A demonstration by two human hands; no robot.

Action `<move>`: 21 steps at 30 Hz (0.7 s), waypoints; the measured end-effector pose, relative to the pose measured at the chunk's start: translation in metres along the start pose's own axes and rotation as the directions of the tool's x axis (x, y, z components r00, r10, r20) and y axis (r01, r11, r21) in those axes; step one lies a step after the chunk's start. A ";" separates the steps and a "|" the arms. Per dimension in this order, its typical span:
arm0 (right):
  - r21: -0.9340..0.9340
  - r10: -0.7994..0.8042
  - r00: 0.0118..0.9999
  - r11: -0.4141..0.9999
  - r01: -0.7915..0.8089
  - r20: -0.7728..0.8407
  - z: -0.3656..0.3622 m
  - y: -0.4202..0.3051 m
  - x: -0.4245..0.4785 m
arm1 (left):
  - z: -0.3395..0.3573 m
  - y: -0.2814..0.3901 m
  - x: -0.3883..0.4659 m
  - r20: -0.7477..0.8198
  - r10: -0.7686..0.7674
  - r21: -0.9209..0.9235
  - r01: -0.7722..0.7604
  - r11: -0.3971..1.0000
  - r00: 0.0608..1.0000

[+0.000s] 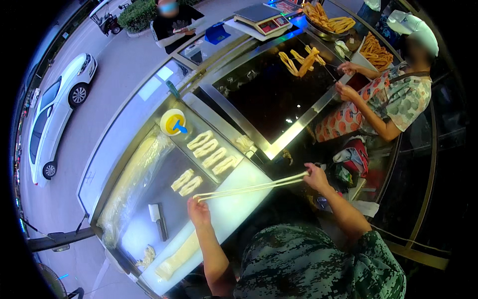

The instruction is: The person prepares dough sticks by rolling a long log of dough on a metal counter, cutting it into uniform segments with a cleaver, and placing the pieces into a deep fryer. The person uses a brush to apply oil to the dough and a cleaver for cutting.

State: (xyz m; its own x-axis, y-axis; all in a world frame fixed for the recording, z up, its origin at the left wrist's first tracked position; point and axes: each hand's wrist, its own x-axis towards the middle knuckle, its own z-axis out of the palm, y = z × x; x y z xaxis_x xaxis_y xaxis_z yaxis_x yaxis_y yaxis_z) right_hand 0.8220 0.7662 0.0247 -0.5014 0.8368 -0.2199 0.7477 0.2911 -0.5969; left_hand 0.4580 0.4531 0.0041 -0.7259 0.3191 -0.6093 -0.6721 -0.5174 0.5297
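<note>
A long loop of dough is stretched between my hands, its two strands running nearly side by side. My left hand grips one end above the white cutting board. Past the board's right corner, my right hand grips the other end, beside the fryer. A flat strip of dough lies along the board's near part, partly behind my left forearm. Short twisted dough pieces rest on the metal counter beyond, with two more dough pieces closer to my left hand.
A cleaver and plastic-wrapped dough lie on the left. A white bowl holds yellow liquid and a blue brush. In the oil fryer float dough sticks; a co-worker holds long thin sticks over it. A scale stands behind.
</note>
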 end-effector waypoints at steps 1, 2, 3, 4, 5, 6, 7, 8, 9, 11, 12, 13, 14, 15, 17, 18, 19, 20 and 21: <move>0.068 0.077 0.997 0.995 -0.075 -0.026 0.002 0.017 -0.003 | 0.002 0.000 0.002 -0.012 -0.019 0.011 0.019 1.000 1.000; 0.139 0.154 0.987 0.979 -0.146 -0.046 0.005 0.032 -0.002 | 0.004 -0.003 0.002 -0.025 -0.037 0.022 0.037 0.999 0.999; 0.417 0.286 0.958 0.872 -0.256 -0.009 0.005 0.033 -0.002 | 0.004 -0.005 0.003 -0.042 -0.056 0.039 0.058 0.998 0.998; 0.653 0.386 0.919 0.678 -0.339 0.076 0.006 0.027 -0.001 | -0.001 -0.004 0.002 -0.008 -0.070 0.058 0.071 0.996 0.997; 0.820 0.452 0.871 0.415 -0.394 0.190 0.005 0.022 0.001 | -0.006 -0.003 0.002 -0.008 -0.082 0.046 0.082 0.996 0.997; 0.884 0.410 0.879 0.279 -0.375 0.243 0.001 0.010 0.001 | -0.005 -0.006 0.000 -0.005 -0.102 0.039 0.102 0.994 0.995; 0.906 0.369 0.889 0.214 -0.364 0.270 -0.002 -0.001 0.002 | -0.003 -0.008 0.000 -0.002 -0.123 0.032 0.123 0.992 0.992; 0.925 0.331 0.899 0.150 -0.349 0.286 -0.009 -0.008 0.003 | 0.005 -0.009 -0.004 0.004 -0.138 0.029 0.138 0.990 0.990; 0.935 0.282 0.908 0.085 -0.345 0.310 -0.011 -0.015 0.006 | 0.001 -0.006 0.000 0.001 -0.101 0.048 0.101 0.994 0.995; 0.948 0.247 0.930 0.098 -0.304 0.273 -0.020 -0.003 0.015 | -0.014 -0.006 0.020 -0.008 -0.073 0.097 0.073 0.993 0.997; 0.950 0.235 0.938 0.117 -0.288 0.256 -0.026 -0.002 0.022 | -0.023 -0.004 0.023 -0.006 -0.083 0.026 0.083 0.996 0.997; 0.955 0.222 0.947 0.134 -0.264 0.231 -0.029 -0.001 0.030 | -0.017 -0.004 0.021 -0.008 -0.079 0.054 0.079 0.995 0.997; 0.946 0.240 0.945 0.182 -0.267 0.221 -0.030 0.001 0.026 | -0.013 -0.003 0.017 -0.008 -0.075 0.081 0.075 0.994 0.997; 0.939 0.193 0.955 0.219 -0.266 0.226 -0.030 0.000 0.029 | 0.005 0.001 0.019 0.011 -0.048 0.096 0.047 0.994 0.999; 0.902 0.165 0.957 0.325 -0.283 0.240 -0.025 0.002 0.040 | 0.023 -0.002 0.020 -0.011 -0.034 0.079 0.035 0.996 0.999; 0.857 0.129 0.970 0.454 -0.242 0.205 -0.022 0.005 0.045 | 0.030 0.000 0.021 -0.008 -0.034 0.100 0.035 0.994 0.999; 0.731 0.183 0.973 0.644 -0.226 0.140 -0.021 0.009 0.052 | 0.036 0.000 0.023 -0.005 -0.034 0.120 0.034 0.992 0.999; 0.621 0.150 0.986 0.767 -0.159 0.068 -0.025 0.015 0.061 | 0.041 0.001 0.029 0.023 -0.042 0.163 0.038 0.986 0.999; 0.492 0.103 0.995 0.865 -0.095 0.011 -0.026 0.021 0.070 | 0.047 0.003 0.033 0.030 -0.031 0.175 0.026 0.984 0.999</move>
State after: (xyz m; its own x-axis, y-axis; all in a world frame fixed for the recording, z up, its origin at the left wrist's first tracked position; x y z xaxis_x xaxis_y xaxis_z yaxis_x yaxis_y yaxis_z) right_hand 0.8135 0.8431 0.0171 -0.4264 0.8572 -0.2889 0.4804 -0.0560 -0.8752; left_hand 0.4247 0.4994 0.0135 -0.7084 0.3588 -0.6078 -0.7058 -0.3623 0.6088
